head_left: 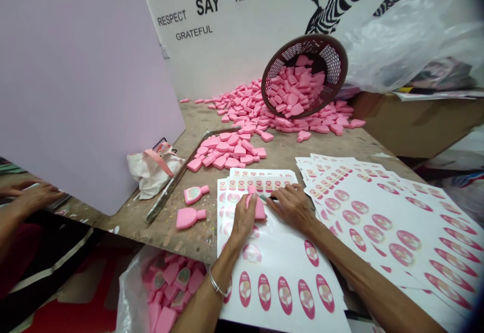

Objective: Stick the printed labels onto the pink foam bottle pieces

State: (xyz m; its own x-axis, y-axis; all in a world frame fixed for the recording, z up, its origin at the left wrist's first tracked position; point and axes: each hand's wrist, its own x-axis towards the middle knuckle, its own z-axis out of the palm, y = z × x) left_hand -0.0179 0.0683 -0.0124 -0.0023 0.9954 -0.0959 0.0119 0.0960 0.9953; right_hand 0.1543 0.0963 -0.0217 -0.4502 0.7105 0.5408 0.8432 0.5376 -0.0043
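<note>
My left hand (244,219) is closed around a pink bottle-shaped foam piece (259,208), held over a white sticker sheet (280,244) with oval pink labels. My right hand (293,207) rests on the same sheet just right of the piece, its fingers pinched at the sheet's upper rows; what they pinch is too small to name. Two loose foam pieces (191,218) lie on the worn table to the left, the upper one (195,193) carrying a label.
More sticker sheets (378,207) fan out to the right. A tipped brown basket (304,75) spills a heap of pink pieces (249,108); a smaller pile (227,154) lies nearer. A plastic bag of labelled pieces (170,287) hangs below. Another person's hand (32,194) is at far left.
</note>
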